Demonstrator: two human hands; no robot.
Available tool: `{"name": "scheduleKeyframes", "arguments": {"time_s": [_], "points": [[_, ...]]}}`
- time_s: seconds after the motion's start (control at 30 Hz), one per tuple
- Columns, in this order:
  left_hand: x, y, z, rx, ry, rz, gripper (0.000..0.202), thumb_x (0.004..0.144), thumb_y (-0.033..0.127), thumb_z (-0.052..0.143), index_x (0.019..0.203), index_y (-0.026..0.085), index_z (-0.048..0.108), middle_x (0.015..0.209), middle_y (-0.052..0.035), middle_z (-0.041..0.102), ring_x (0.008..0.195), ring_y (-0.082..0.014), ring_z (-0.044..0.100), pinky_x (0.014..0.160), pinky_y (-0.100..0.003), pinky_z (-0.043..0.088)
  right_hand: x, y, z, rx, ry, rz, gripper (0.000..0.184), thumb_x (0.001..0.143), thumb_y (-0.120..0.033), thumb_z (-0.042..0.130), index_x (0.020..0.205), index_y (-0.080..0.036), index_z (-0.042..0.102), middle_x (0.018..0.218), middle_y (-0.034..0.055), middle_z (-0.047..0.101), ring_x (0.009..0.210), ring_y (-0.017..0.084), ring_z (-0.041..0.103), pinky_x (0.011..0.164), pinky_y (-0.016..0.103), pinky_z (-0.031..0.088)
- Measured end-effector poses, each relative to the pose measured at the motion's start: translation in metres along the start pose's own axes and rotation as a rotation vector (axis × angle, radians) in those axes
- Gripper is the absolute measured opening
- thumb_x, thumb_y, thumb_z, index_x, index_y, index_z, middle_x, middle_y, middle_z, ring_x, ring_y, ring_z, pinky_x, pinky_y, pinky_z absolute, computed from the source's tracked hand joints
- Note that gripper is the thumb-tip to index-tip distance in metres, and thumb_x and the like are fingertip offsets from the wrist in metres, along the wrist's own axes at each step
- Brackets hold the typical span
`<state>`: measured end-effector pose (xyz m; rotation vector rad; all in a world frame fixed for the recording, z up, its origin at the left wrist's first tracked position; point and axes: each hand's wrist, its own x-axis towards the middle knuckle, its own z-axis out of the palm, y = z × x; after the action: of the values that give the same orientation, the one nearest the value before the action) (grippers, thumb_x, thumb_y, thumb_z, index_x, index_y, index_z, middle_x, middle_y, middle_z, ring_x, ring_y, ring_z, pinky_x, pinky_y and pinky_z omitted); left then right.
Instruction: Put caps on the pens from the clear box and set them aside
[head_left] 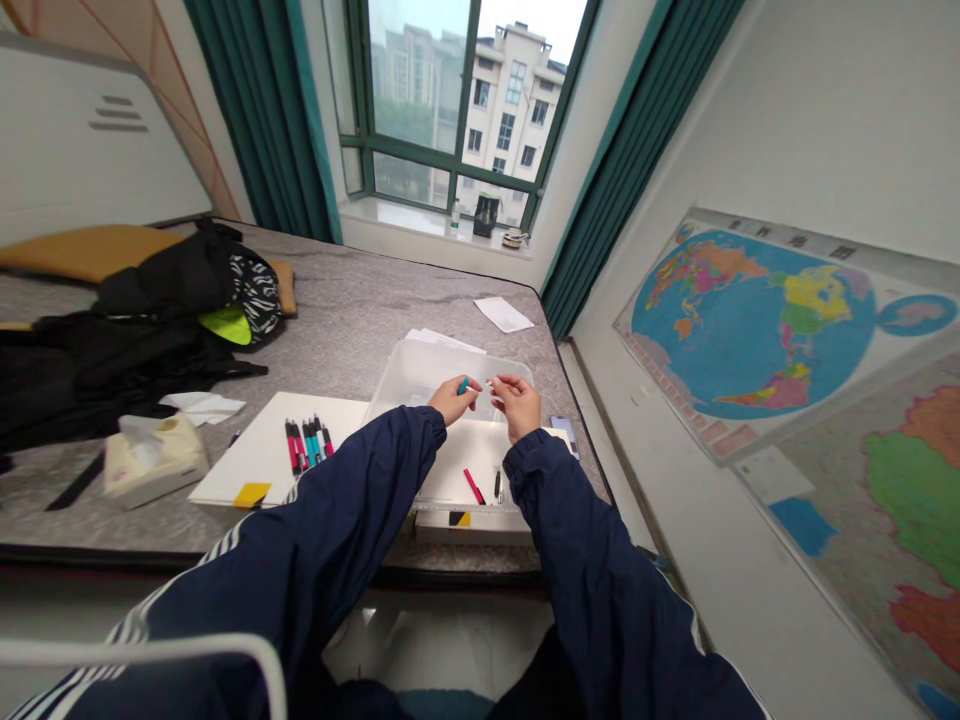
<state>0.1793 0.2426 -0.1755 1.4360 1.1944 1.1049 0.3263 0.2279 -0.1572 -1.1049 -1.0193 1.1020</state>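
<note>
My left hand (452, 399) is closed around a small teal pen part (463, 385), held above a clear plastic box (420, 368). My right hand (516, 401) pinches a thin clear piece (493, 382) just right of it, fingers curled; the two hands almost touch. Below them a red pen (473, 486) and a dark pen part (497, 485) lie on a white sheet (457, 455). Several red, teal and black pens (308, 443) lie side by side on a white board (259, 455) to the left. Both arms wear dark blue sleeves.
A tissue box (154, 458) and black bags (112, 340) occupy the left of the grey surface. A phone (564, 432) lies near the right edge, loose paper (504, 314) farther back. World maps (757, 320) cover the right wall; a window (450, 100) is ahead.
</note>
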Motion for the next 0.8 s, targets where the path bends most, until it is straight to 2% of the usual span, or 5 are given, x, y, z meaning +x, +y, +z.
{"name": "scheduleKeyframes", "arguments": {"time_s": [0.1,0.27,0.63,0.8], "points": [[-0.0028,0.0024,0.0012,-0.025,-0.042,0.081,0.024,0.074,0.036,0.063,0.090,0.018,0.063,0.055,0.0026,0.057,0.044,-0.0078,0.039,0.045,-0.019,0.031,0.0000,0.0008,0.0003,-0.034,-0.015,-0.018,0.035,0.064,-0.040,0.074,0.086,-0.016,0.062,0.083,0.0061,0.071,0.070,0.013,0.064,0.061,0.024,0.052],[-0.0044,0.0072,0.0006,-0.048,-0.051,0.079,0.033,0.075,0.048,0.062,0.079,0.015,0.063,0.053,0.0024,0.054,0.043,-0.0066,0.036,0.044,-0.020,0.029,0.0007,0.0025,0.0003,-0.089,-0.052,-0.068,0.036,0.063,-0.042,0.075,0.084,-0.015,0.064,0.074,0.0039,0.068,0.068,0.014,0.064,0.060,0.026,0.052],[-0.0009,0.0048,0.0004,-0.076,-0.054,-0.011,0.038,0.075,0.050,0.057,0.080,0.013,0.066,0.053,0.0037,0.053,0.038,-0.0058,0.034,0.040,-0.022,0.027,0.0017,0.0039,0.0012,-0.114,-0.075,-0.102,0.036,0.063,-0.043,0.075,0.084,-0.015,0.063,0.073,0.0045,0.069,0.069,0.016,0.065,0.058,0.026,0.051],[-0.0036,0.0083,0.0000,0.030,-0.013,0.049,0.034,0.071,0.048,0.062,0.069,0.014,0.063,0.053,0.0019,0.056,0.045,-0.0066,0.039,0.047,-0.021,0.032,0.0012,0.0021,0.0009,-0.143,-0.073,-0.117,0.037,0.063,-0.043,0.075,0.083,-0.014,0.064,0.070,0.0034,0.067,0.063,0.014,0.061,0.057,0.026,0.050]]}}
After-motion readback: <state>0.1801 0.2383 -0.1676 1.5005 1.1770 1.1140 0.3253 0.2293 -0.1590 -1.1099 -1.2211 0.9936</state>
